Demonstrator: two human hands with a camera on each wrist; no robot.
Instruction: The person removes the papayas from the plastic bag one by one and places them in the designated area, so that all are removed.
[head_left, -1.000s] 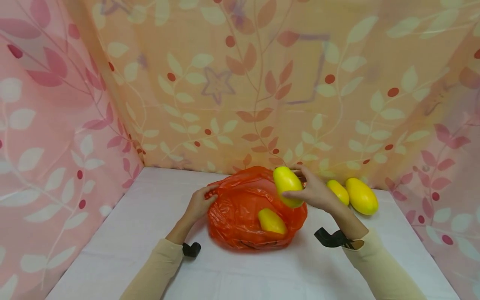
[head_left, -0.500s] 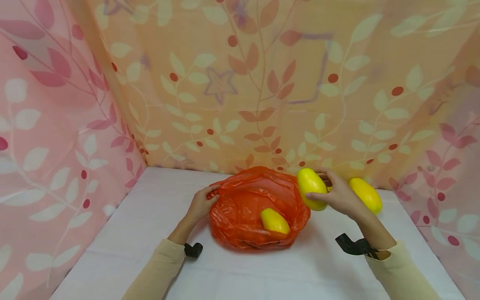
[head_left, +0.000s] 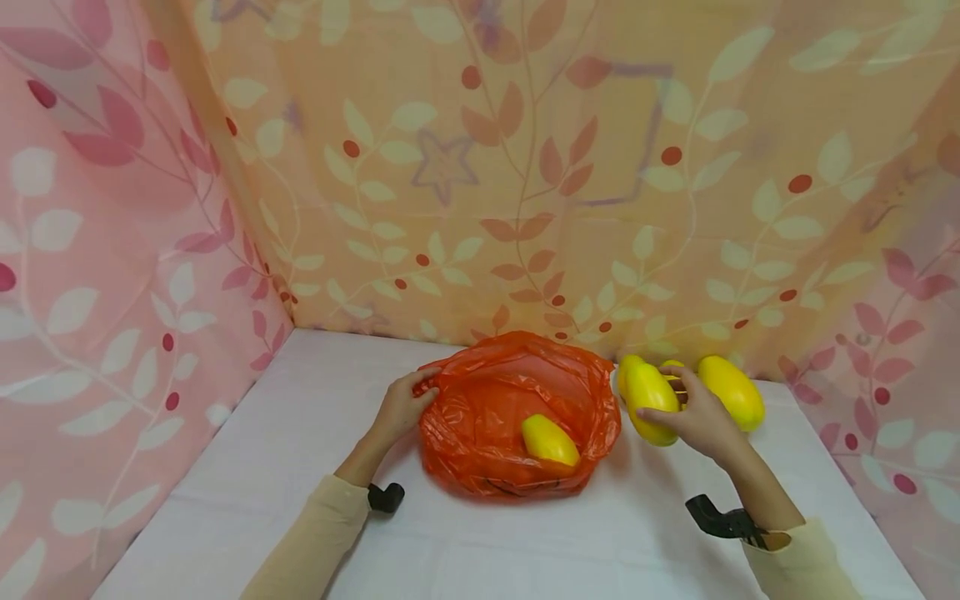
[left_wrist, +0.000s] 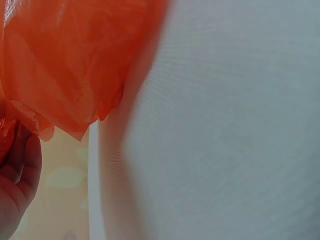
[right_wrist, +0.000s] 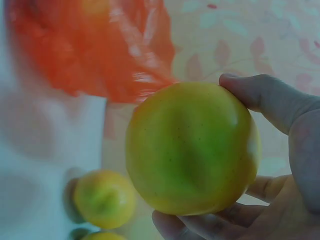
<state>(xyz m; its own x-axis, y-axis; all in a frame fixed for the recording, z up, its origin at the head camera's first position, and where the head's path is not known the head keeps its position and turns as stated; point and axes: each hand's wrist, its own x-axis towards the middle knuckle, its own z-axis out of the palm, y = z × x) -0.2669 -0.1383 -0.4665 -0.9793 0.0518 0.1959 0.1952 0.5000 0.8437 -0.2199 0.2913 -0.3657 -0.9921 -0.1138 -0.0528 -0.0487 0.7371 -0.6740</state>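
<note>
My left hand (head_left: 403,408) holds the left rim of a crumpled orange-red plastic bag (head_left: 468,425), its mouth spread wide. In the left wrist view, the curled fingers (left_wrist: 31,167) lie against the bag's thin edge. One yellow mango (head_left: 551,442) lies inside the bag, partly covered by its front wall. To the right of the bag, my right hand (head_left: 701,417) grips another mango (head_left: 651,406) between thumb and fingers. Its greenish end faces the right wrist camera, where the held mango (right_wrist: 192,150) hides part of the view.
A large mango (head_left: 731,392) lies at the back right. Parts of other yellow mangoes show behind the held one and my right fingers; a mango (right_wrist: 105,199) there appears in the right wrist view. Patterned cloth walls (head_left: 450,167) enclose the white table (head_left: 480,550).
My right hand has carried the mango rightward from over the bag, and lower, beside the mangoes at the right. My left hand keeps holding the rim, and the mango in the bag stays put.
</note>
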